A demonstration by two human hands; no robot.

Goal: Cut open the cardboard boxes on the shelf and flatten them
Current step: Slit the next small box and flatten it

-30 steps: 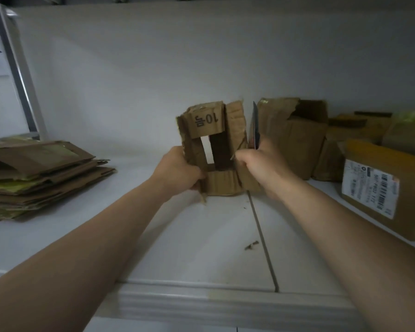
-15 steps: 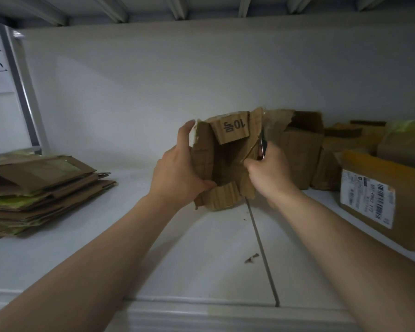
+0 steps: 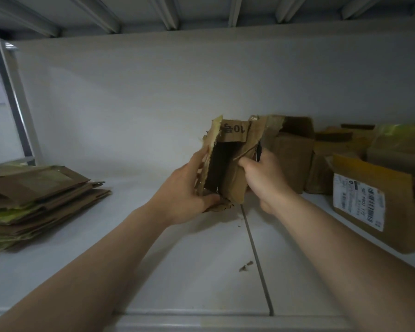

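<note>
One box (image 3: 234,180) twisted (left hand (image 3: 185,195), right hand (image 3: 265,180)).

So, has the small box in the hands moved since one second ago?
Yes. Its top has leaned right: the small box now overlaps the open box behind it, while its bottom stays at the shelf seam.

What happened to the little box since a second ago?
The small box got squashed flatter; its see-through gap closed. The left hand slid up its side. The cutter in the right hand, sticking up before, is now mostly hidden. The flat stack and other boxes stayed put.
</note>
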